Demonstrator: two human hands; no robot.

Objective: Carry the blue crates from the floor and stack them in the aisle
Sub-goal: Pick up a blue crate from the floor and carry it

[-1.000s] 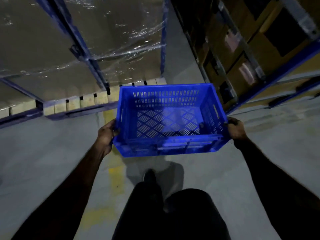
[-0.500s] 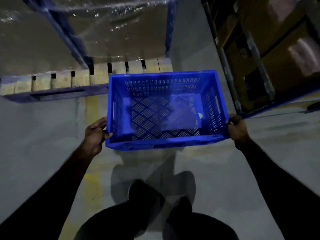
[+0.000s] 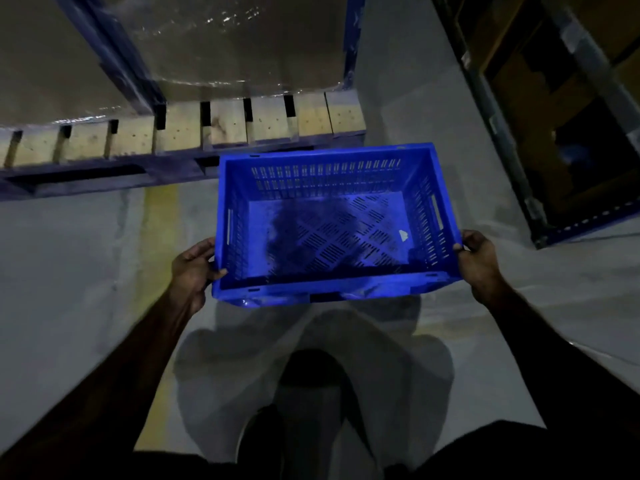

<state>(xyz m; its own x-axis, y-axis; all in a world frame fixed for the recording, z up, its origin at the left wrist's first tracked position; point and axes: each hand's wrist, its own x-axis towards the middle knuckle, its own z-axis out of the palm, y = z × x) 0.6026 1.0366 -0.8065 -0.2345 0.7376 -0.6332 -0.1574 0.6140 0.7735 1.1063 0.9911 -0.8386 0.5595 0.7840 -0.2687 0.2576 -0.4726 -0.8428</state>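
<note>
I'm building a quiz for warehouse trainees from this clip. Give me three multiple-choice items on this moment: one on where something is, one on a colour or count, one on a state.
1. Where does the wooden pallet lie relative to the crate?
A. Beyond it, to the person's left
B. Under the person's feet
C. Inside it

2. How many hands grip the crate?
A. None
B. One
C. Two

3. What is the state of the crate?
A. Packed with boxes
B. Almost empty, held off the floor
C. Upside down on the floor

Answers: 1 A, the pallet boards run past the crate's far left corner. 2 C, the left hand and the right hand each clasp a near corner. 3 B, the slotted bottom is bare apart from a small white scrap, and a shadow falls on the floor below.
</note>
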